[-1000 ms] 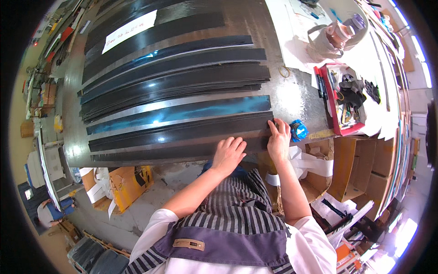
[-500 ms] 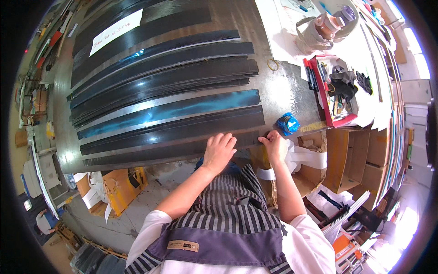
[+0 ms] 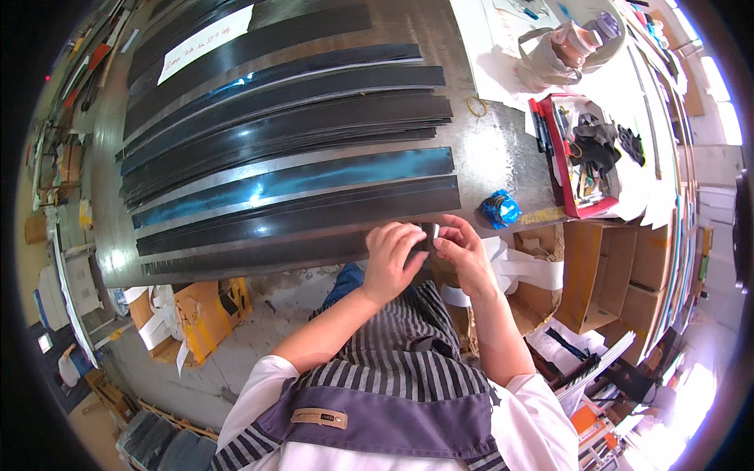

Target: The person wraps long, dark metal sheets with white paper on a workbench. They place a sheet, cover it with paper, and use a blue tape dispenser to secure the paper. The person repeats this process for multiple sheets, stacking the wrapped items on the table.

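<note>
A long black strip [image 3: 259, 259] lies along the table's near edge, its right end raised between my two hands. My left hand [image 3: 393, 255] is closed around the strip close to that end, fingers curled over it. My right hand [image 3: 465, 255] pinches the tip between thumb and fingers, where a small white edge shows. Just beyond lies a stack of black strips [image 3: 306, 212], and past it a shiny blue-filmed strip [image 3: 306, 184]. Whether the white edge is a separate layer is hard to tell.
Further black strips [image 3: 290, 141] and a white handwritten sheet [image 3: 206, 43] cover the table. On the right are a crumpled blue roll [image 3: 500, 209], a rubber band [image 3: 477, 107] and a red box [image 3: 567, 180] of tools. Cardboard boxes [image 3: 206, 330] stand below the table edge.
My hands have come closer together. The right hand has moved slightly left, the left hand slightly right, and the near strip's end is now raised between them.
</note>
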Demonstrator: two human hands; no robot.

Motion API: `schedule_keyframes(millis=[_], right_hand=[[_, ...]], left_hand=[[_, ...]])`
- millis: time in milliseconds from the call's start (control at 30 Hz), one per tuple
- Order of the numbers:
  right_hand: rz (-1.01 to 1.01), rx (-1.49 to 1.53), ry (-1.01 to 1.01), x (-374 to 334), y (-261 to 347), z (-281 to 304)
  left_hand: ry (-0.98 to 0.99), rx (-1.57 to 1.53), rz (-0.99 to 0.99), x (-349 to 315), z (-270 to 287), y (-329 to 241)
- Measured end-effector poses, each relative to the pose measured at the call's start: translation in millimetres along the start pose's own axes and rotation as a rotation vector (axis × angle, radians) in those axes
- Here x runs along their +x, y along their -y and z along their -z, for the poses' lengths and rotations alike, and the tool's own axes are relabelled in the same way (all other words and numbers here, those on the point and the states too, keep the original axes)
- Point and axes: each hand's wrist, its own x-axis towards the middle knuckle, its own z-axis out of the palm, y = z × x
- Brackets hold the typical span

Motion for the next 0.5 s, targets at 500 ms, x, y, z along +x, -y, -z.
schedule_keyframes(millis=[500], right_hand=[[0.660,-0.801,0.165,-25,60,-50]], left_hand=[[-0.235,-0.124,0.058,4,57,-28]])
